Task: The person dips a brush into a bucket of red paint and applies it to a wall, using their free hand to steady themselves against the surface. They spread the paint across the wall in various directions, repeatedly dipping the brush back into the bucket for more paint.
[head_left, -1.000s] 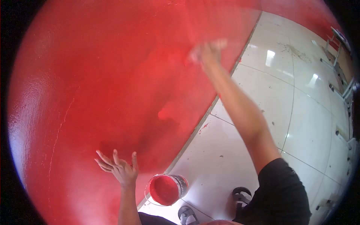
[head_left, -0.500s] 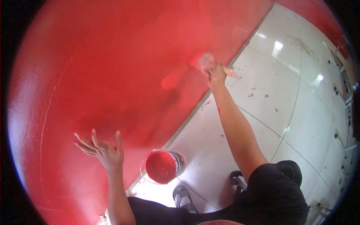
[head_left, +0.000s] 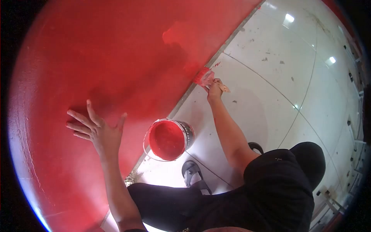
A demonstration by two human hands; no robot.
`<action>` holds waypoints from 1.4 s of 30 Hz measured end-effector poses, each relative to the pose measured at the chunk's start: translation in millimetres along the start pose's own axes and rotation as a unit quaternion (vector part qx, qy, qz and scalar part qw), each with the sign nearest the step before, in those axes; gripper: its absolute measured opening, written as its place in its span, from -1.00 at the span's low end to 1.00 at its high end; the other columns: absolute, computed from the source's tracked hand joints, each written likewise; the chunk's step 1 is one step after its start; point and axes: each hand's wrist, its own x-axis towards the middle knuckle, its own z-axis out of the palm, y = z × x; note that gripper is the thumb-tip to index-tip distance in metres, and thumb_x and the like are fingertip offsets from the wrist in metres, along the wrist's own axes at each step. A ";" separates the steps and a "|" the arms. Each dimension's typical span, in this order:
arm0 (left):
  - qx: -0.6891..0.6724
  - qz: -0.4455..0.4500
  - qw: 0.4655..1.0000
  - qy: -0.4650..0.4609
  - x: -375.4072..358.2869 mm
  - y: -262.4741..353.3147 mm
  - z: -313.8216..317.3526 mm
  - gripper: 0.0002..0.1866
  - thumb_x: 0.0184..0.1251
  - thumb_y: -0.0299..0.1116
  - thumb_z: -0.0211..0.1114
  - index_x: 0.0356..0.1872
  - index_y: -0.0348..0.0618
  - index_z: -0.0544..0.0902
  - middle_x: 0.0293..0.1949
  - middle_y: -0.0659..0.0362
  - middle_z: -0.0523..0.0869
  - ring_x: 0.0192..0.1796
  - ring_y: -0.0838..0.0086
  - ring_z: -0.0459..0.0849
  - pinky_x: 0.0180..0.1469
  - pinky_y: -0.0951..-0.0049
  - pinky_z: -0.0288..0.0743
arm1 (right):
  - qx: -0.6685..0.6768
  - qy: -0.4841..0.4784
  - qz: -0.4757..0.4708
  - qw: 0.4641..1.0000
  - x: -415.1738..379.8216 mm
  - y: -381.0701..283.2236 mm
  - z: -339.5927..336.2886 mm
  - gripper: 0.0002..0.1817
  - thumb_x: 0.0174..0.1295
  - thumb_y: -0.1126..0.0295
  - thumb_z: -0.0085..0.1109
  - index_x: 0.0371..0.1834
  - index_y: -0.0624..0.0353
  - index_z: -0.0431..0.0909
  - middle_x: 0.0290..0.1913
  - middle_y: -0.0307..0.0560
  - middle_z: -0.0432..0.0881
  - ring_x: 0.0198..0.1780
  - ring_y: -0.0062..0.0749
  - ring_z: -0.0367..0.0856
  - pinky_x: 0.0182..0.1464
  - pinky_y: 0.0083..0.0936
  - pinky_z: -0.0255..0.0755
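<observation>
My right hand (head_left: 215, 89) is closed round the handle of a wide paintbrush (head_left: 205, 76), its bristles coated in red paint and lying over the bottom edge of the red wall (head_left: 127, 58). My left hand (head_left: 96, 129) holds nothing; its fingers are spread in front of the wall. A paint bucket (head_left: 189, 136) with red paint inside stands on the floor between my arms, its wire handle hanging down on the left side.
White floor tiles (head_left: 266, 92) with dark specks and paint spots meet the wall along a grey strip (head_left: 185, 99). My sandalled foot (head_left: 193, 174) is just below the bucket. Metal-legged furniture (head_left: 353, 133) lines the far right.
My right hand has brought the paintbrush down from the wall surface to the wall's bottom edge, closer to the bucket. The view has shifted; my left hand remains spread.
</observation>
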 end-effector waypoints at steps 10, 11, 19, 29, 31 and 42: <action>0.184 0.010 0.971 -0.154 -6.8 -15.1 23.0 0.42 -0.24 0.06 0.78 0.69 0.55 -0.03 0.60 -0.44 -0.54 0.43 -0.92 -0.47 0.32 -0.86 -0.14 | 0.151 -0.180 -0.059 0.970 -69.5 -67.9 98.6 -0.64 0.26 0.66 0.23 -0.24 -0.09 0.27 -0.01 -0.13 0.66 -0.16 -0.27 0.72 -0.07 -0.26 0.65; 0.192 0.008 0.972 -0.136 -8.1 -15.4 25.6 0.44 -0.25 0.07 0.78 0.69 0.55 -0.05 0.59 -0.46 -0.55 0.43 -0.92 -0.48 0.31 -0.87 -0.16 | 0.181 -0.191 -0.079 0.962 -76.6 -85.0 108.9 -0.60 0.22 0.67 0.26 -0.21 -0.09 0.25 -0.01 -0.10 0.66 -0.20 -0.26 0.72 -0.11 -0.29 0.65; 0.184 0.042 0.980 -0.061 -11.1 -17.6 33.7 0.48 -0.30 0.21 0.74 0.70 0.55 -0.11 0.60 -0.44 -0.55 0.47 -0.87 -0.49 0.31 -0.86 -0.20 | 0.119 -0.115 0.027 0.986 -15.7 -9.3 34.8 -0.63 0.26 0.60 0.27 -0.21 -0.14 0.27 -0.13 -0.28 0.60 -0.12 -0.41 0.69 -0.11 -0.25 0.68; 0.209 -0.006 0.970 -0.126 -9.2 -13.0 28.6 0.46 -0.26 0.05 0.77 0.70 0.48 -0.07 0.60 -0.45 -0.54 0.48 -0.84 -0.53 0.34 -0.84 -0.22 | -0.018 0.014 0.057 0.998 10.3 -10.0 25.0 -0.72 0.23 0.60 0.22 -0.32 -0.08 0.33 -0.21 -0.31 0.61 -0.17 -0.42 0.71 -0.09 -0.20 0.70; 0.207 -0.009 0.971 -0.123 -8.8 -12.2 29.9 0.44 -0.25 0.07 0.76 0.70 0.49 -0.06 0.61 -0.44 -0.53 0.48 -0.83 -0.53 0.34 -0.83 -0.23 | 0.023 -0.067 0.008 0.997 -22.9 -44.2 72.5 -0.72 0.24 0.60 0.25 -0.36 -0.04 0.35 -0.23 -0.24 0.63 -0.20 -0.40 0.73 -0.12 -0.21 0.71; 0.207 0.062 0.976 -0.023 -14.5 -41.0 47.9 0.50 -0.45 0.79 0.28 0.70 0.51 -0.06 0.65 -0.35 -0.46 0.52 -0.77 -0.45 0.30 -0.87 -0.28 | 0.091 -0.090 0.017 0.992 -1.4 -32.7 40.2 -0.68 0.21 0.67 0.29 -0.37 -0.02 0.35 -0.26 -0.25 0.60 -0.17 -0.38 0.74 -0.17 -0.26 0.75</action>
